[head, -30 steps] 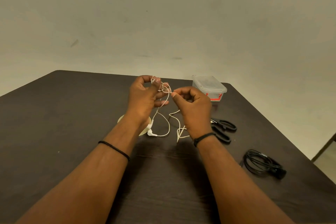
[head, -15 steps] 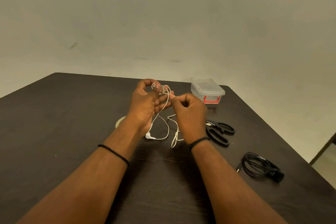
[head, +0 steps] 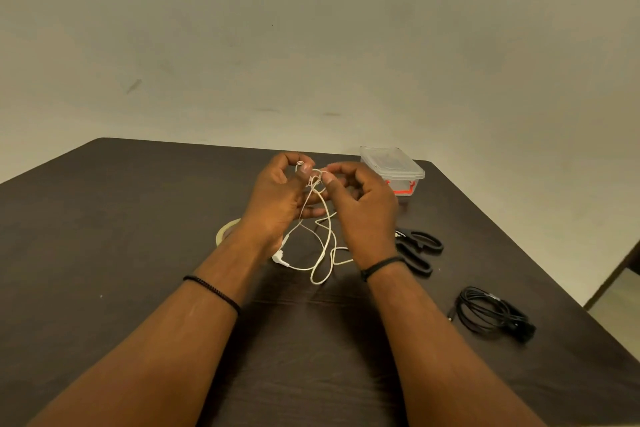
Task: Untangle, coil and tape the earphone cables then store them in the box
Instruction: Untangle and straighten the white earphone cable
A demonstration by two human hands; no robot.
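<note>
Behind our dark table a plain pale wall rises. We hold the white earphone cable up over the table's middle: our left hand pinches its tangled top between thumb and curled fingers, our right hand nips a strand at the knot with thumb and forefinger, the other fingers loosely spread. Loops hang down and rest on the table. We judge the cable light, limp and thin, easily kinked, so we grip it close to the knot, not by the plug. The black earphone cable lies coiled at right, well apart, near the scissors; the box sits closed beyond. Against half a second ago, our right fingers have opened out and the hanging loops have dropped lower.
</note>
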